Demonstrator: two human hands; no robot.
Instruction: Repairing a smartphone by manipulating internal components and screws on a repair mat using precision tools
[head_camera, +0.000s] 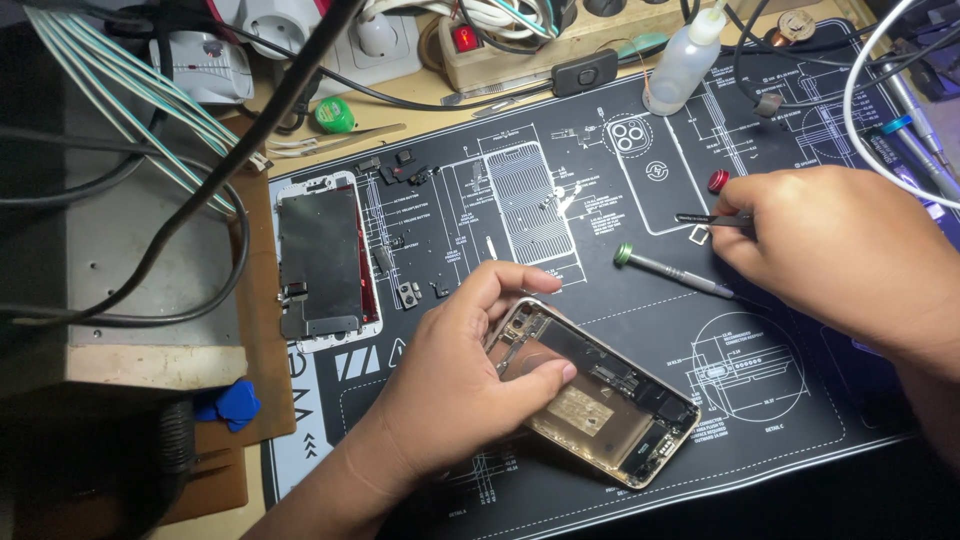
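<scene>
Head view, as I read it from my end:

1. Left hand (450, 385), lower centre of the frame: fingers wrapped narrow around the upper-left end of the opened phone (600, 395), thumb pressed on its inner face, forefinger curled over the top edge.
2. Opened phone: gold-edged shell, screen off, boards and a pale inner patch exposed; it lies slantwise on the mat (780, 400), low and just right of centre.
3. Right hand (835, 250), right of the frame: fingers pinched tight on tweezers (712, 219), whose tips point left toward a small square frame part (698, 235) on the mat. I cannot tell whether the tips touch it.
4. Screwdriver (672, 272), green cap, lying on the mat just below the tweezers, its far end under the right hand.
5. Red cap (718, 181), just above the tweezers.
6. Screen panel (322, 262), left of centre, face down on the mat, well apart from the phone.
7. Small dark parts (400, 168), scattered on the mat near the panel's top right corner.
8. Mat: black with white line drawings, fills most of the frame.
9. Squeeze bottle (682, 62), pale, upper right of centre, at the mat's top edge.
10. Power strip (500, 45), red lit switch, top centre.
11. Green tape roll (334, 115), upper left, beyond the mat.
12. Blue picks (232, 405), lower left, off the mat.
13. Cables (150, 120), black and pale green, across the upper left
</scene>
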